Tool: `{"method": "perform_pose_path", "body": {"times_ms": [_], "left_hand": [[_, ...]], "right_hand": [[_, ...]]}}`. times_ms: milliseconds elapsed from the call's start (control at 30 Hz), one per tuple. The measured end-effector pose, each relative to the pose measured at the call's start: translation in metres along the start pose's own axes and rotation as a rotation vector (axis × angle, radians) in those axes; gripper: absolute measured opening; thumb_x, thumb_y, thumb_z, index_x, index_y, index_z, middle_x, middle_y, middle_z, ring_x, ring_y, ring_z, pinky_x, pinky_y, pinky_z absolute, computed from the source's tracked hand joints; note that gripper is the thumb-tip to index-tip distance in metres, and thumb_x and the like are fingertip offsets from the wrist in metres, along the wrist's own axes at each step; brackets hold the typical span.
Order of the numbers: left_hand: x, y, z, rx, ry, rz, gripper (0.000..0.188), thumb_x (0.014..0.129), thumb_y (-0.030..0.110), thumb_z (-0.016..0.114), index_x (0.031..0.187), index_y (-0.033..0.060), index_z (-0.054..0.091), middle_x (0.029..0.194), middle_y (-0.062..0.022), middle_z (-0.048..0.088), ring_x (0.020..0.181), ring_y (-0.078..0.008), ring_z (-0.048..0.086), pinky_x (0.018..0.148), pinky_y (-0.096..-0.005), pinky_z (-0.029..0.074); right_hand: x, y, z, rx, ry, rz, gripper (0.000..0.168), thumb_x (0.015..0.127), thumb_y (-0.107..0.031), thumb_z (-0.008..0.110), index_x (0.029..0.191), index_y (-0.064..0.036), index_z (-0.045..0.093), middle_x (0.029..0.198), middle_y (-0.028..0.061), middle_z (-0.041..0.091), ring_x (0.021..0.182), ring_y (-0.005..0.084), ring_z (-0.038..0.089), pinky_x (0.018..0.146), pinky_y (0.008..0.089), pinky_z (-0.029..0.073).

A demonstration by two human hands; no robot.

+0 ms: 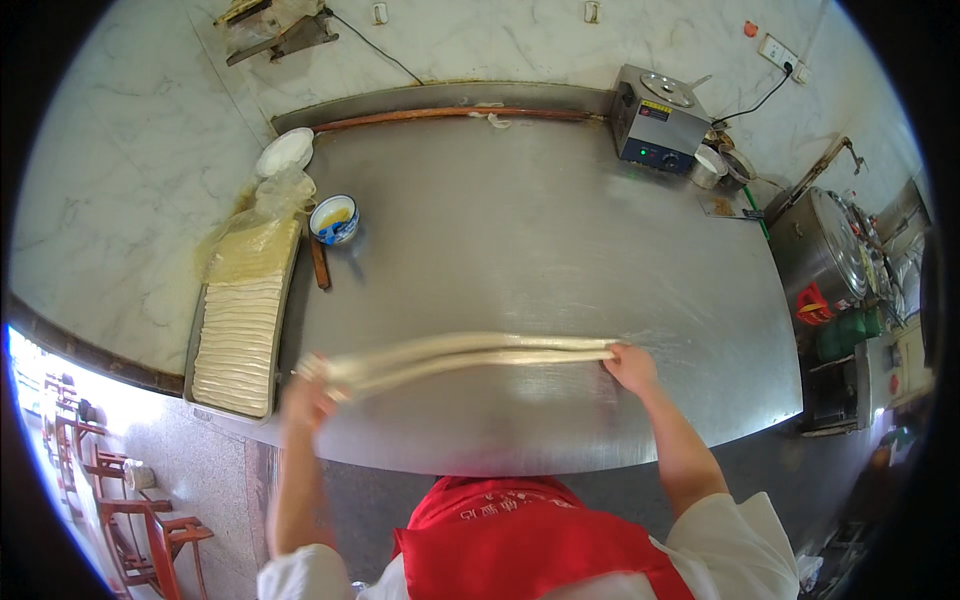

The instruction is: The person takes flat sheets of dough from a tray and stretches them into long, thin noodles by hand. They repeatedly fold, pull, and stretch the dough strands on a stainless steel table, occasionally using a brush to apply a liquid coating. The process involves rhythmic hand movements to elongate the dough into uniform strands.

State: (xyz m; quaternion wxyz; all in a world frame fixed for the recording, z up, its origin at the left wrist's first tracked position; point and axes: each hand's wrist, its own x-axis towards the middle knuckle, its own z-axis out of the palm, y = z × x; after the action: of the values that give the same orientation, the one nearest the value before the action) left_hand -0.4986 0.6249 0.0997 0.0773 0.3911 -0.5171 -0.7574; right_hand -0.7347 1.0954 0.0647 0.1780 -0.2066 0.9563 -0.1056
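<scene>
Two long, pale dough strands (480, 351) stretch side by side between my hands, just over the near part of the steel worktop (480, 247). Their right ends are pinched in my right hand (632, 367). My left hand (309, 394), blurred by motion, grips the other ends close to the tray. Beside it, a metal tray (282, 330) holds several dough strips (236, 337) in tight rows, the far ones covered by a clear plastic sheet (244, 240). Whether the strands touch the worktop I cannot tell.
A blue-and-white bowl (334, 219) with yellow liquid and a wooden stick (320, 264) sit right of the tray. A long wooden rod (435, 114) lies along the back edge. An electric steel warmer (660, 116) stands back right; a large lidded pot (817, 240) is beyond the right edge.
</scene>
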Motion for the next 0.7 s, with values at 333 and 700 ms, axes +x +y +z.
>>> {"method": "perform_pose_path", "body": {"times_ms": [333, 700], "left_hand": [[-0.017, -0.045, 0.08, -0.17, -0.261, -0.184, 0.017, 0.081, 0.026, 0.05, 0.088, 0.0109, 0.045, 0.054, -0.0013, 0.044, 0.054, -0.0197, 0.055, 0.036, -0.0228, 0.03], [-0.014, -0.028, -0.018, 1.751, -0.047, 0.824, 0.022, 0.075, 0.036, 0.052, 0.08, 0.0144, 0.055, 0.06, -0.0093, 0.056, 0.054, -0.0263, 0.055, 0.048, -0.0361, 0.043]], "right_hand": [[-0.025, -0.104, -0.034, 1.157, -0.538, -0.171, 0.028, 0.077, -0.025, 0.052, 0.1, -0.009, 0.05, 0.073, 0.0043, 0.057, 0.064, 0.0142, 0.055, 0.053, 0.0267, 0.043], [-0.079, 0.093, -0.071, -0.244, 0.463, -0.003, 0.029, 0.073, -0.021, 0.05, 0.103, -0.019, 0.05, 0.08, 0.0055, 0.058, 0.071, 0.0206, 0.058, 0.058, 0.0327, 0.046]]}}
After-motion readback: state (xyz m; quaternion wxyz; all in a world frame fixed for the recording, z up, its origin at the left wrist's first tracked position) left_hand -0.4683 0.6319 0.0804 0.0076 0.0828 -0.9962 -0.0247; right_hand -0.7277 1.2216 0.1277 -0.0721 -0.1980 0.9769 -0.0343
